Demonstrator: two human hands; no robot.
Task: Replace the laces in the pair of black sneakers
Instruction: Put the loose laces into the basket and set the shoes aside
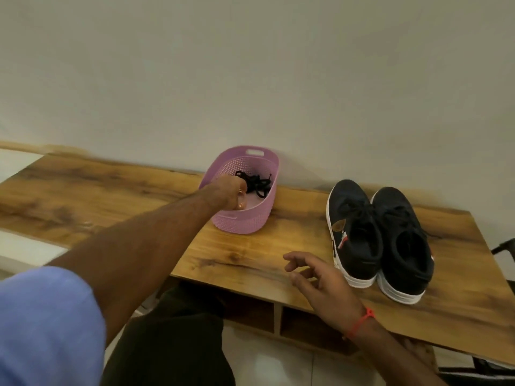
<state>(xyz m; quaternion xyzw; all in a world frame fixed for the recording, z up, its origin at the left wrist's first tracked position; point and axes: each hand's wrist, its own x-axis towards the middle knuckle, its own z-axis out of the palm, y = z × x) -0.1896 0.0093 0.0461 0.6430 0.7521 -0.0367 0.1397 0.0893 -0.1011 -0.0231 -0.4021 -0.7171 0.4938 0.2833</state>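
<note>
Two black sneakers with white soles, the left one point(354, 232) and the right one point(404, 243), stand side by side on the right of the wooden table point(111, 196), toes toward the wall, black laces still in them. A pink perforated basket point(245, 218) stands by the wall and holds a bundle of loose black laces point(257, 183). My left hand point(228, 193) reaches into the basket with fingers curled down on the near end of those laces. My right hand point(317, 280) hovers over the table's front edge, left of the sneakers, fingers loosely spread and holding nothing.
A plain wall runs right behind the table. Open cubbies point(303, 321) sit under the tabletop in front of my knees. A dark chair frame point(504, 247) shows at the right edge. The left stretch of tabletop is bare wood.
</note>
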